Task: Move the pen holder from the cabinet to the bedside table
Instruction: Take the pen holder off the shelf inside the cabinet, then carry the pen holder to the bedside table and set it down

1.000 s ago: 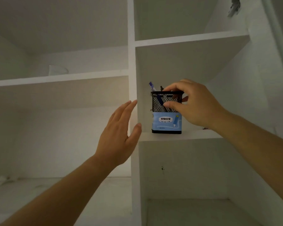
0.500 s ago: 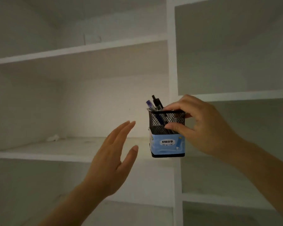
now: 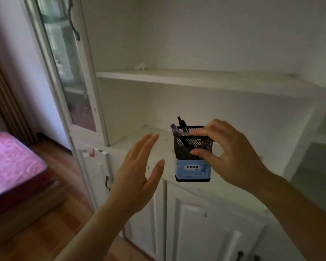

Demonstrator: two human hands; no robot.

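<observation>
The pen holder (image 3: 192, 166) is a black mesh box with a blue label round its lower half and a few pens standing in it. It hangs in the air in front of the white cabinet (image 3: 196, 80), clear of every shelf. My right hand (image 3: 231, 153) grips its upper rim, fingers over the top edge and thumb on the front mesh. My left hand (image 3: 137, 172) is held up just left of the holder with straight fingers, touching nothing. The bedside table is not in view.
An open glass cabinet door (image 3: 64, 68) stands at the left. Below the shelves are shut lower doors (image 3: 199, 223) with dark handles. A bed with a pink cover (image 3: 9, 162) sits at the far left on a wooden floor (image 3: 45, 223).
The pen holder has left its shelf and come down and away from the cabinet in my right hand. The view has swung down and left, bringing the bed and floor into sight.
</observation>
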